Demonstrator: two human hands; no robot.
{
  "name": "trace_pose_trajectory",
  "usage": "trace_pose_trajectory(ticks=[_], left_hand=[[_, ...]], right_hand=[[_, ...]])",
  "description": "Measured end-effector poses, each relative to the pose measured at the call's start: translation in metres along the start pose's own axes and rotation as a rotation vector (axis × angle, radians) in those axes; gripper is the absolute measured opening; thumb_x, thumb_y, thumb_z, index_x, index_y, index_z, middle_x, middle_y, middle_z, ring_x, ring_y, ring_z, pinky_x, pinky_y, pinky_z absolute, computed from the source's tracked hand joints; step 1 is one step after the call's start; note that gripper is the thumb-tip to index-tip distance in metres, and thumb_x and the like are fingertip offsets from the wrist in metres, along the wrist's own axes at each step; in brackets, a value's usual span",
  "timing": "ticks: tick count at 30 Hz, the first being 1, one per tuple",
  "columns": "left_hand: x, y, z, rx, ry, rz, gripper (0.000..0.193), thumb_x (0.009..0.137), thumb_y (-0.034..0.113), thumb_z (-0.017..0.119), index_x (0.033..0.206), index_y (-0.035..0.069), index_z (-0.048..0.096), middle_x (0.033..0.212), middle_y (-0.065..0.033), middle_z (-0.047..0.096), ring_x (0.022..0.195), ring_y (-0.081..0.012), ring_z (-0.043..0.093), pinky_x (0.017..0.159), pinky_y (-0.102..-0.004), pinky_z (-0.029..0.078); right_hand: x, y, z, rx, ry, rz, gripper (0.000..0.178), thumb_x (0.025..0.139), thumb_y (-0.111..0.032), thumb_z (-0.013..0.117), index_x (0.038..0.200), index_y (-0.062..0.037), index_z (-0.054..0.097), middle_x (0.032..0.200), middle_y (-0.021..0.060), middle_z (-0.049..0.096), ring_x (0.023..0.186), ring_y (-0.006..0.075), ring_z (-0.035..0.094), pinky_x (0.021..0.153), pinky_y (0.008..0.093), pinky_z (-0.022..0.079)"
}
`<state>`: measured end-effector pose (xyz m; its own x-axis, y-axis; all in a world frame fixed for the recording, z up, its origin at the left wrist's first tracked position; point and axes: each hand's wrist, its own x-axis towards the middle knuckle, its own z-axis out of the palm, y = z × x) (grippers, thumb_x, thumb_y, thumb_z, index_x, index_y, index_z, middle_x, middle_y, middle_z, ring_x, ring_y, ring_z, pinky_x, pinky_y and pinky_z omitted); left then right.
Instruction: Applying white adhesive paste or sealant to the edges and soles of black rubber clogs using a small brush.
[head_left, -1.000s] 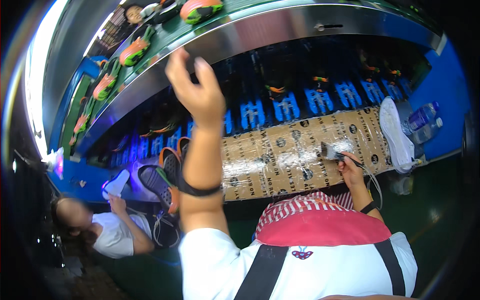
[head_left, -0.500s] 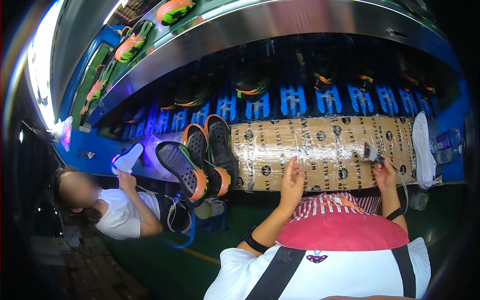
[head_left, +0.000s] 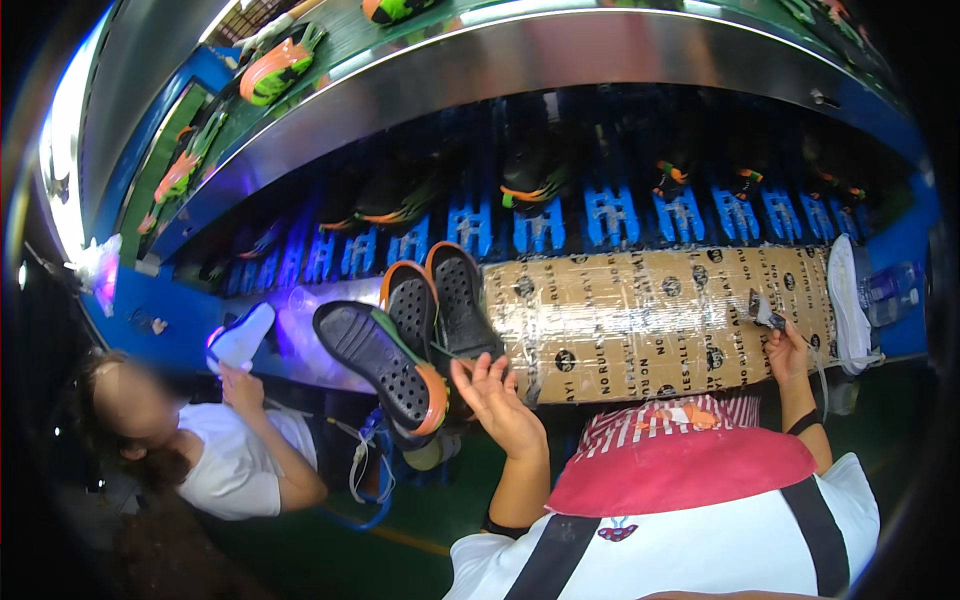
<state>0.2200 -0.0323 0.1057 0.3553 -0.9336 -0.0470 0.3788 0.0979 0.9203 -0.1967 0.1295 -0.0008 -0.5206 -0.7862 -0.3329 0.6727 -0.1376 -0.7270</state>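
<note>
My left hand (head_left: 498,408) is open, fingers spread, its tips at the lower end of the rightmost of three black shoes (head_left: 462,295). Whether they touch that shoe or only overlap it, I cannot tell. The middle shoe (head_left: 410,300) and the left shoe (head_left: 372,350) lie close beside it, black with rows of holes and orange and green edging. My right hand (head_left: 785,350) is closed round the handle of a flat brush (head_left: 766,310), its dark bristles pointing up and away over the cardboard-covered bench (head_left: 640,330).
Behind the bench runs a row of blue holders (head_left: 540,228) with dark shoes above them. Orange and green shoe parts (head_left: 277,72) lie on the upper green belt. A white padded cloth (head_left: 848,305) and a clear bottle (head_left: 893,292) are at right. A co-worker (head_left: 235,450) at left holds a pale shoe-shaped piece (head_left: 242,338).
My left hand has moved left from over the cardboard to the rightmost shoe, and its fingers have spread. My right hand still holds the brush. The upper shoe parts have shifted in view.
</note>
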Motion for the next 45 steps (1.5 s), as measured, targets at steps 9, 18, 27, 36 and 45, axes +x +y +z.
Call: trace_pose_trajectory(ticks=[9, 18, 27, 36, 45], left_hand=[[-0.013, 0.014, 0.085, 0.124, -0.498, -0.107, 0.051, 0.084, 0.009, 0.048, 0.13, 0.003, 0.028, 0.113, -0.0103, 0.044, 0.097, -0.0177, 0.048, 0.078, -0.0279, 0.039], [0.046, 0.121, 0.261, 0.126, -0.649, 0.776, 0.047, 0.082, 0.01, 0.053, 0.124, -0.002, 0.038, 0.122, -0.0136, 0.042, 0.108, -0.0216, 0.044, 0.091, -0.0317, 0.036], [0.125, 0.119, 0.385, 0.744, -0.651, 1.109, 0.029, 0.078, 0.03, 0.055, 0.098, 0.009, 0.06, 0.088, -0.0156, 0.062, 0.084, -0.0314, 0.058, 0.077, -0.035, 0.044], [0.042, 0.128, 0.281, -0.288, 0.03, 0.998, 0.021, 0.082, 0.014, 0.046, 0.074, -0.002, 0.058, 0.076, -0.0093, 0.056, 0.073, -0.0161, 0.054, 0.07, -0.0281, 0.044], [0.017, 0.065, 0.267, -0.932, -1.172, -0.631, 0.07, 0.081, 0.047, 0.037, 0.13, -0.002, 0.026, 0.127, -0.028, 0.035, 0.113, -0.045, 0.039, 0.089, -0.0564, 0.036]], right_hand=[[-0.004, 0.004, 0.02, 0.051, 0.039, -0.026, 0.021, 0.079, -0.016, 0.058, 0.097, -0.006, 0.055, 0.067, 0.0033, 0.055, 0.061, 0.0127, 0.051, 0.053, 0.0249, 0.039], [-0.015, -0.008, 0.019, 0.119, 0.022, 0.02, 0.018, 0.08, -0.012, 0.057, 0.095, -0.0027, 0.057, 0.067, 0.006, 0.057, 0.058, 0.0145, 0.053, 0.054, 0.026, 0.042], [-0.013, -0.002, 0.017, 0.153, -0.093, -0.037, 0.022, 0.08, -0.016, 0.057, 0.1, -0.0048, 0.055, 0.073, 0.0046, 0.057, 0.064, 0.0132, 0.051, 0.055, 0.0262, 0.039], [-0.008, -0.007, 0.012, 0.169, -0.148, 0.036, 0.023, 0.081, -0.014, 0.056, 0.099, 0.0004, 0.055, 0.071, 0.0071, 0.055, 0.063, 0.0148, 0.051, 0.054, 0.0266, 0.04], [-0.012, -0.008, 0.016, 0.185, -0.142, 0.016, 0.022, 0.081, -0.013, 0.056, 0.099, 0.0001, 0.055, 0.068, 0.0074, 0.056, 0.06, 0.0147, 0.052, 0.054, 0.0268, 0.041]])
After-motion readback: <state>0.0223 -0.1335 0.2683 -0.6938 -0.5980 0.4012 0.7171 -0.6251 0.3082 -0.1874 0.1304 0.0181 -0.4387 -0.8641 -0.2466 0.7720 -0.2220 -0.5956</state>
